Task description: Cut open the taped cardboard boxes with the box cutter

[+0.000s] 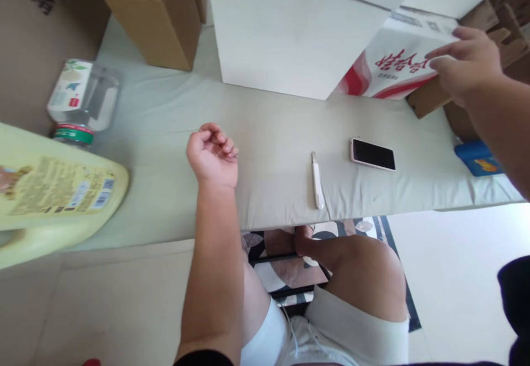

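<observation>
My left hand [213,155] rests palm up above the cloth, its fingers loosely bent and nothing in them. Over at the upper right, my right hand [472,62] has its fingers spread at the right end of a white box with red waves and red lettering [383,70]. Whether the fingertips press on that box I cannot tell. Between the hands, a slim white utility knife [317,181] lies on the cloth. A phone with a dark screen [373,154] lies to the right of it.
Large white boxes [290,40] stand at the back, beside a brown carton [165,29]. At left are a clear jar with a green lid [85,98] and a big pale yellow jug [70,189]. A blue packet [478,158] sits at the right edge of the cloth-covered surface [273,134].
</observation>
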Demonstrator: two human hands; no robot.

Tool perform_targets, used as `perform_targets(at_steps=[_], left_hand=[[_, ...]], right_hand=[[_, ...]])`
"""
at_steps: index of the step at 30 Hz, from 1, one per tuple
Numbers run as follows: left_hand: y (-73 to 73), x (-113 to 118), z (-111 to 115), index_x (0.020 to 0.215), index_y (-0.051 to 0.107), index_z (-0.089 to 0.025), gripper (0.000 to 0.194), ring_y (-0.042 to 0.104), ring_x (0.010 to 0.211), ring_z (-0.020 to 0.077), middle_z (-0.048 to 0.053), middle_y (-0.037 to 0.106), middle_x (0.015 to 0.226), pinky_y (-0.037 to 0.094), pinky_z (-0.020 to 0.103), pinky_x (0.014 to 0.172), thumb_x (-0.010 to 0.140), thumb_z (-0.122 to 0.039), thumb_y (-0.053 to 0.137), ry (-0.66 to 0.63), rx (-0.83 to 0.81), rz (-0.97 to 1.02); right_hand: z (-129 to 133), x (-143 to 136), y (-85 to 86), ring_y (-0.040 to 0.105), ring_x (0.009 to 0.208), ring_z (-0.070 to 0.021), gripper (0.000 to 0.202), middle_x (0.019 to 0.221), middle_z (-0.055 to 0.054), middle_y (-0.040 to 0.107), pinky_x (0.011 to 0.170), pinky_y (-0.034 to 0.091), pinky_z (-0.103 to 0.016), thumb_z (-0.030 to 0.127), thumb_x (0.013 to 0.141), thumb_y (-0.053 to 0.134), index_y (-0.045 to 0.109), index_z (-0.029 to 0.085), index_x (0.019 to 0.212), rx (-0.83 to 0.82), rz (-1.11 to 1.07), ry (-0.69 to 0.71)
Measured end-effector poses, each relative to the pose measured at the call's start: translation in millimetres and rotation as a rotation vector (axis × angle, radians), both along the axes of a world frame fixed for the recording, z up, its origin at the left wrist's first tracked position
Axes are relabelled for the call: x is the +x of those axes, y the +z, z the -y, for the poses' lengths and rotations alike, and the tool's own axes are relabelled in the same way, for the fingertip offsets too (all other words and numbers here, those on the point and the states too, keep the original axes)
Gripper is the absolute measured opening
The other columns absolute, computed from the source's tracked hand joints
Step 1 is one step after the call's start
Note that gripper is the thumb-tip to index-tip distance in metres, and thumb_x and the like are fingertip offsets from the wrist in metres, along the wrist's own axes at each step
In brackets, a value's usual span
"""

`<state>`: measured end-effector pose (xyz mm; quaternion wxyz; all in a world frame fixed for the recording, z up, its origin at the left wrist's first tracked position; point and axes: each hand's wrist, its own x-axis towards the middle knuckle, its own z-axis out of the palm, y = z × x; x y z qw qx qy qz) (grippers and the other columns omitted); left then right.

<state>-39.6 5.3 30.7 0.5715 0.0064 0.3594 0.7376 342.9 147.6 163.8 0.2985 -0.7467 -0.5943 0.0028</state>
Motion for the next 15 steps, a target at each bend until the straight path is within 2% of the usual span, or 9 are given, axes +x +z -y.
perform_targets(at_steps=[2, 3, 5, 7, 10, 12, 13, 15], left_hand=[[6.3, -4, 5, 0.065, 0.053, -0.018, 0.009, 0.035, 0.039, 0.0051, -0.003, 0.042, 0.054, 0.023, 0.019, 0.039, 0.073, -0.014, 0.049, 0.011, -0.007, 0.029], [8.7, -7, 7, 0.065, 0.052, -0.018, 0.009, 0.035, 0.039, 0.0048, -0.004, 0.041, 0.054, 0.023, 0.018, 0.039, 0.069, -0.011, 0.048, 0.009, -0.012, 0.039], [11.6, -13, 11, 0.064, 0.053, -0.017, 0.011, 0.035, 0.039, 0.0049, -0.004, 0.041, 0.053, 0.023, 0.017, 0.039, 0.062, -0.009, 0.045, 0.007, -0.018, 0.041], [12.5, -19, 13, 0.064, 0.053, -0.016, 0.015, 0.036, 0.04, 0.0052, -0.004, 0.042, 0.054, 0.024, 0.017, 0.039, 0.057, -0.008, 0.043, 0.026, -0.025, 0.028], [11.5, -27, 14, 0.064, 0.053, -0.016, 0.02, 0.036, 0.04, 0.0051, -0.004, 0.042, 0.055, 0.024, 0.017, 0.039, 0.052, -0.005, 0.041, 0.061, -0.025, 0.017], [9.8, -30, 14, 0.065, 0.053, -0.016, 0.022, 0.036, 0.04, 0.0051, -0.004, 0.042, 0.056, 0.023, 0.017, 0.04, 0.051, -0.004, 0.04, 0.063, -0.011, 0.021], [8.8, -31, 13, 0.065, 0.053, -0.016, 0.023, 0.035, 0.04, 0.0051, -0.004, 0.041, 0.056, 0.023, 0.017, 0.04, 0.05, -0.004, 0.04, 0.056, 0.001, 0.026], [6.8, -32, 12, 0.066, 0.052, -0.016, 0.024, 0.034, 0.041, 0.005, -0.004, 0.04, 0.057, 0.022, 0.017, 0.04, 0.05, -0.005, 0.04, 0.036, 0.023, 0.04]], right_hand=[[-8, -46, 3.9, 0.05, 0.141, -0.0178, 0.032, 0.149, -0.009, 0.055, 0.118, 0.036, -0.033, -0.001, 0.08, 0.064, 0.077, 0.01, 0.107, 0.014, 0.095, 0.121], [-11, -71, 4.9, 0.053, 0.138, -0.0177, 0.034, 0.147, -0.01, 0.057, 0.115, 0.041, -0.035, -0.003, 0.081, 0.062, 0.077, 0.011, 0.108, 0.037, 0.127, 0.19], [-14, -125, 5.3, 0.058, 0.131, -0.0201, 0.035, 0.143, -0.015, 0.059, 0.1, 0.054, -0.037, -0.005, 0.084, 0.056, 0.075, 0.009, 0.11, 0.101, 0.183, 0.374], [-12, -179, 4.7, 0.06, 0.126, -0.0214, 0.036, 0.137, -0.017, 0.061, 0.089, 0.058, -0.034, -0.006, 0.084, 0.051, 0.074, 0.007, 0.109, 0.148, 0.22, 0.588], [-8, -256, 3.6, 0.06, 0.123, -0.0175, 0.039, 0.137, -0.011, 0.059, 0.088, 0.058, -0.028, -0.004, 0.083, 0.05, 0.072, 0.01, 0.111, 0.11, 0.256, 0.829], [-9, -301, 3.2, 0.055, 0.129, -0.016, 0.045, 0.137, -0.005, 0.057, 0.092, 0.056, -0.025, -0.003, 0.081, 0.047, 0.07, 0.012, 0.117, 0.044, 0.32, 0.988], [-12, -322, 2.5, 0.052, 0.131, -0.0156, 0.048, 0.135, -0.001, 0.058, 0.097, 0.052, -0.027, -0.001, 0.081, 0.046, 0.068, 0.012, 0.121, 0.014, 0.361, 1.049], [-26, -359, -1.7, 0.05, 0.132, -0.0169, 0.046, 0.124, 0.006, 0.058, 0.106, 0.041, -0.034, 0.012, 0.084, 0.046, 0.066, 0.01, 0.126, -0.053, 0.376, 1.072]])
